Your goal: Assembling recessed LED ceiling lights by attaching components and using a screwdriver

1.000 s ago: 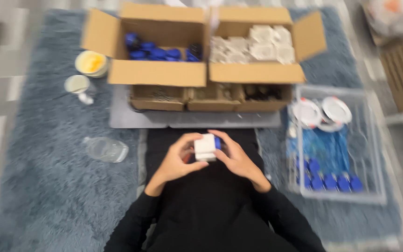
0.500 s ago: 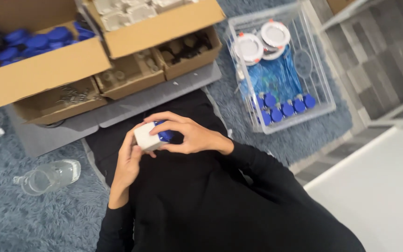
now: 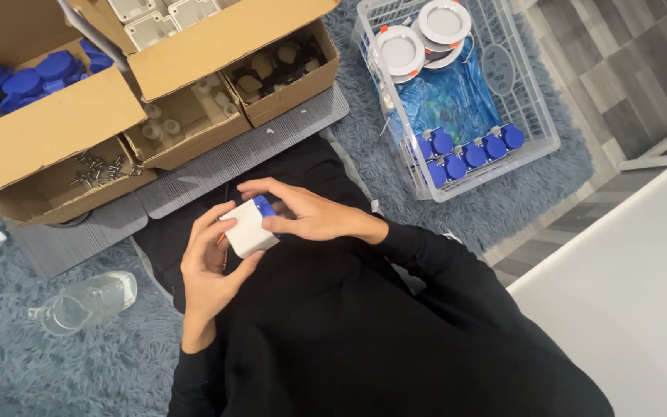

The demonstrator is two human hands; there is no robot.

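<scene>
I am seeing the left hand [image 3: 208, 266] cradling the white box [image 3: 249, 228] over the lap while the right hand [image 3: 303, 212] is pinching its blue cap [image 3: 265, 206] from the far side, fingers clamped.

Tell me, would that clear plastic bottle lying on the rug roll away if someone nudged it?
Probably not far. The plastic bottle lies on its side, so its round body could roll, but the shaggy blue rug would likely slow it. It looks nearly empty, so probably light and easy to squash.
</scene>
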